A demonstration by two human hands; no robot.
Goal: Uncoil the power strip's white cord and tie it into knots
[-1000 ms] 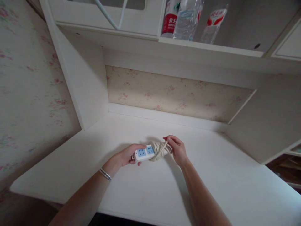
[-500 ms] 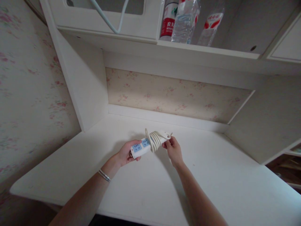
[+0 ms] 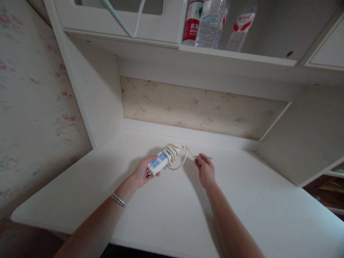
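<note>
A white power strip with blue socket faces is gripped at its near end by my left hand, thumb on top and fingers underneath. Loops of its cream cord are wound around the strip's far half. From there a loose length sags and runs right to my right hand, whose thumb and fingers are closed on the cord. A short piece of cord pokes out beyond the right knuckles. The plug cannot be made out clearly.
The white desk lies under both hands. A raised shelf above it holds several plastic bottles. A pale blue bent tube hangs before the cabinet door at upper left. Side panels close in the desk.
My right hand has moved right, away from the strip, drawing out a length of cord. The wound loops have loosened. The strip has shifted slightly left and tilted more steeply.
</note>
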